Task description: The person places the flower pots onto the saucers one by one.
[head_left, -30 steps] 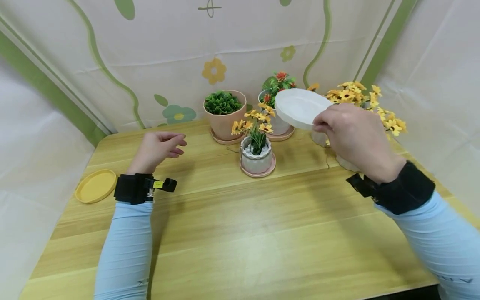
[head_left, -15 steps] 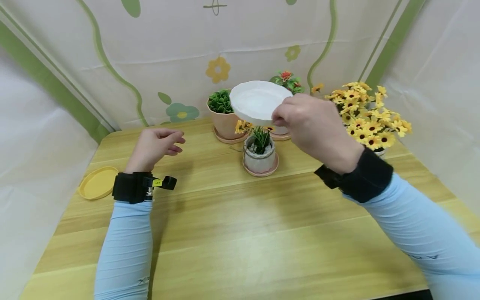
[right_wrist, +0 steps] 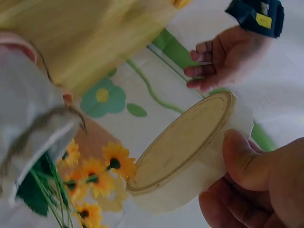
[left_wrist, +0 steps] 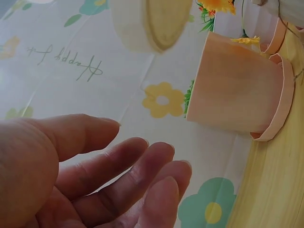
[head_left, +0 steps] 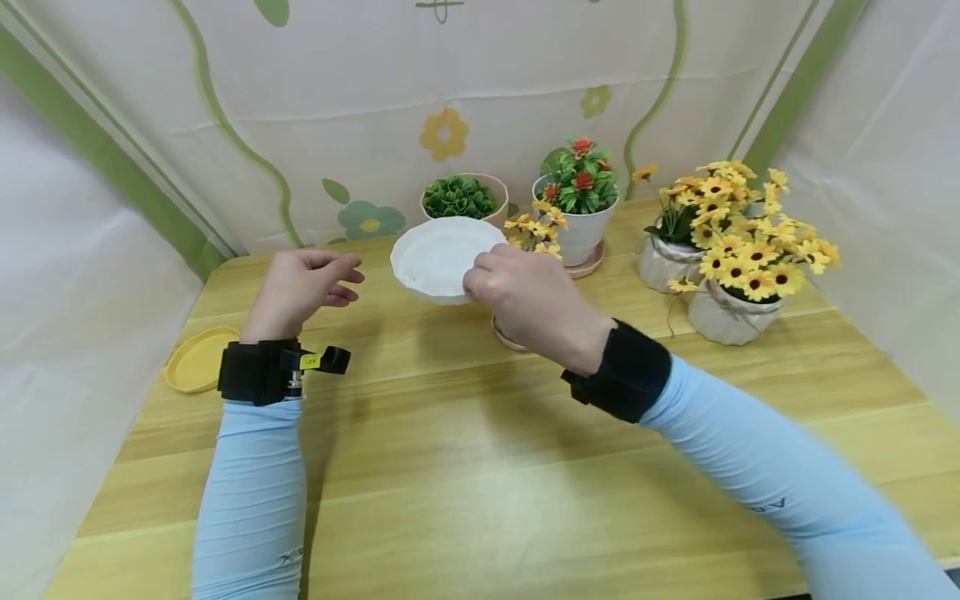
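My right hand pinches the near right rim of a white saucer with a faceted edge, held in the air above the table. In the right wrist view the underside of the saucer shows, thumb on one side and fingers on the other. My left hand hovers over the left part of the table, fingers loosely bent and holding nothing. Just past its fingertips, the left wrist view shows a pink pot on its saucer. Behind my right hand, a small pot with yellow flowers is mostly hidden.
A yellow saucer lies at the table's left edge. A white pot with red flowers stands at the back on a pink saucer. Two white pots with yellow flowers stand at the right. A patterned curtain hangs behind the table.
My right hand has carried the white saucer leftward and lower, from in front of the red-flowered pot to near the left hand. The left hand has hardly moved.
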Demonstrator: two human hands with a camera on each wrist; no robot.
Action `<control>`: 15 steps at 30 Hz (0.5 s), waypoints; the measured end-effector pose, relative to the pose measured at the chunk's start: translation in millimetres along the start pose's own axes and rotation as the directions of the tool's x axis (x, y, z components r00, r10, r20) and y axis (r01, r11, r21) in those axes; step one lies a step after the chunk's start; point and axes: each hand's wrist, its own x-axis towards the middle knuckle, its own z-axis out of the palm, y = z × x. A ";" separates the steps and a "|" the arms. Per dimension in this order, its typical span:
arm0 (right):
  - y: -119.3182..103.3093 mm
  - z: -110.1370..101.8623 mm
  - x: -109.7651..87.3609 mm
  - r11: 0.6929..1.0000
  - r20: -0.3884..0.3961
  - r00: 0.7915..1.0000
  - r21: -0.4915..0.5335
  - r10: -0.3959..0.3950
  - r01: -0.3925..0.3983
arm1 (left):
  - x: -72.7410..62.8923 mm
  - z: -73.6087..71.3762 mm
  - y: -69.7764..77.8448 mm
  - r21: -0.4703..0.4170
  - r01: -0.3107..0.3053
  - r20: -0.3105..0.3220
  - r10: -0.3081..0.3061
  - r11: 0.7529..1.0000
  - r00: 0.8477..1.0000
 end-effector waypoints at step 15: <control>-24.0 57.3 2.9 0.997 0.200 0.979 -0.065 -0.028 0.041 | 9.2 -5.1 -20.1 0.070 0.114 0.022 -0.115 0.991 0.993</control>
